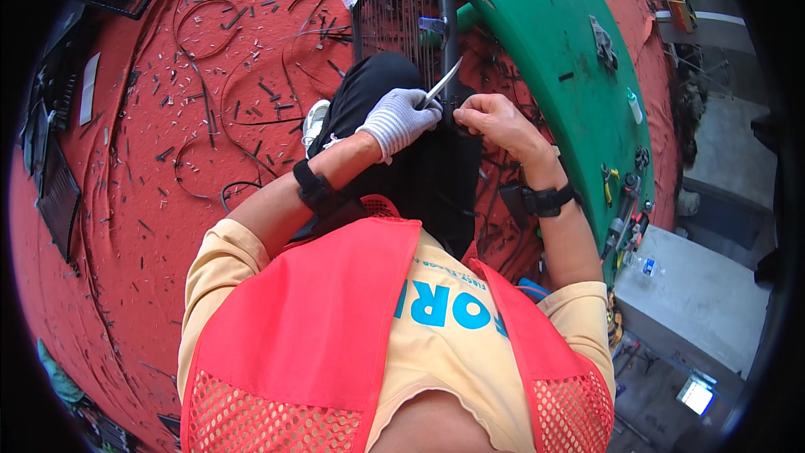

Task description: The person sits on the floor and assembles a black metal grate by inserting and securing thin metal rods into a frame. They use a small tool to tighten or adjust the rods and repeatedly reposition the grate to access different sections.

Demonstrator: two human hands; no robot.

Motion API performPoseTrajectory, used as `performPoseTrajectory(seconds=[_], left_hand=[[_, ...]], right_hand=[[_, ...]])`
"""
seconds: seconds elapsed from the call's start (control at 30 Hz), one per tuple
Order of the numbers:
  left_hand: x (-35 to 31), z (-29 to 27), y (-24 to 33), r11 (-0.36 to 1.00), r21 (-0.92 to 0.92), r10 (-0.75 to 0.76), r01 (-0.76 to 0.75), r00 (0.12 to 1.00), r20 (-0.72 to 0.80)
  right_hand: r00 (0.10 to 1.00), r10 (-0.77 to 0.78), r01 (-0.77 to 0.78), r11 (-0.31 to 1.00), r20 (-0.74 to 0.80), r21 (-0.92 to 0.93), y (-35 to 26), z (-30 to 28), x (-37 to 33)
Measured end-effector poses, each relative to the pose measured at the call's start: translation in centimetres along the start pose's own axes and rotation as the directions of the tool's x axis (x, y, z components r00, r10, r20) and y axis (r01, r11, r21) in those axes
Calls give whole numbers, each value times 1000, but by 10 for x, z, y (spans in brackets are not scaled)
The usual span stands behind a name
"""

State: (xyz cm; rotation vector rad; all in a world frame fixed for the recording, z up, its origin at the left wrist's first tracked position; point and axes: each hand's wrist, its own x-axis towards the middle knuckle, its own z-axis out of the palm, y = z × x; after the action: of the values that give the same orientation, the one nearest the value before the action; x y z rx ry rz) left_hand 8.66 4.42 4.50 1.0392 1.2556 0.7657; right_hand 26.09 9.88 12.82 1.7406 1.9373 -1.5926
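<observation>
My left hand (401, 122), in a white-and-grey striped glove, is closed around a knife (443, 84). Its pale, pointed blade sticks up past the fingers, and the glove hides the handle. Close beside it, my bare right hand (507, 126) pinches at a dark tube (446, 8); what lies between those fingertips is too small to make out. This tube edges a dark panel of thin parallel rods (394, 21), which reaches away from me past my bent knee. A small bluish clip-like piece (431, 25) sits against the tube farther up.
Red cloth (226, 75) covers the floor, strewn with short black pieces, pale scraps and thin dark cords. A green board (545, 25) at right carries a grey glove (602, 42), a white bottle (634, 106) and a power tool (625, 210). Dark slatted panels (59, 197) stand at far left.
</observation>
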Motion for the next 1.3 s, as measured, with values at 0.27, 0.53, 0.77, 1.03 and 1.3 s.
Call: performPoseTrajectory(seconds=[0.27,0.53,0.77,1.03,1.3], left_hand=[[1,0,-3,999,-32,9,-9,1000,5],[0,-1,-3,999,-40,3,-3,1000,3],[-1,0,-2,998,-67,9,-8,1000,9],[0,1,1,998,-67,6,-5,1000,8],[-3,1,18,986,-6,-163,164,983,80]], right_hand=[[1000,18,-18,1000,-2,10,5,-1,-3],[999,-39,40,999,-35,29,7,-2,-8],[988,-105,100,994,-113,-43,12,4,-1],[985,-169,152,924,-20,-351,5,-3,12],[997,-53,42,976,-50,-213,12,-2,13]])
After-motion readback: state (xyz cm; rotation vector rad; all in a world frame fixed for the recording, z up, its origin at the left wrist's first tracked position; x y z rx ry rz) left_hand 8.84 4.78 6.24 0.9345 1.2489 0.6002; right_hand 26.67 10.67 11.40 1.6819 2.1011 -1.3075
